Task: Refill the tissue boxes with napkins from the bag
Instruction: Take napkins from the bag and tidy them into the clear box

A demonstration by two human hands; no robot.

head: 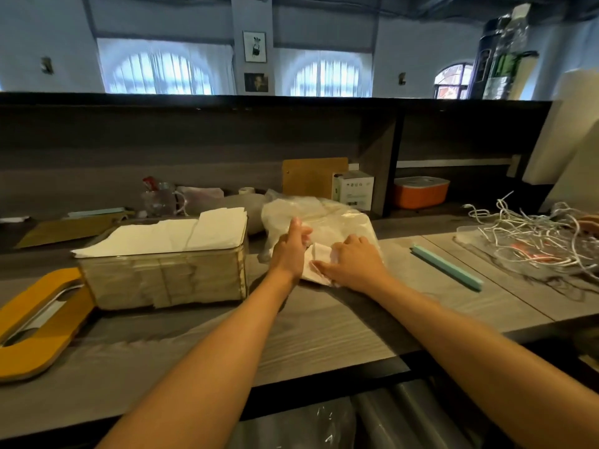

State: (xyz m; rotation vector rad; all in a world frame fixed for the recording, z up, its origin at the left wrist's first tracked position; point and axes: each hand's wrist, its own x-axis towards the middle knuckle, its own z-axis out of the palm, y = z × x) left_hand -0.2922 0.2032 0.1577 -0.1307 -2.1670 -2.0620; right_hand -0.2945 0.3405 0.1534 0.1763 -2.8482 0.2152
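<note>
Head view, nearest first: a yellow lid (39,322) lies at lower left on the grey counter (324,338). Beside it, the clear tissue box (162,280) is piled over its rim with white napkins (181,234). At frame centre, the left hand (289,251) and right hand (353,264) each pinch a napkin wad (319,265) at the mouth of the plastic bag (327,218). Tangled white cables (531,234) lie far right.
</note>
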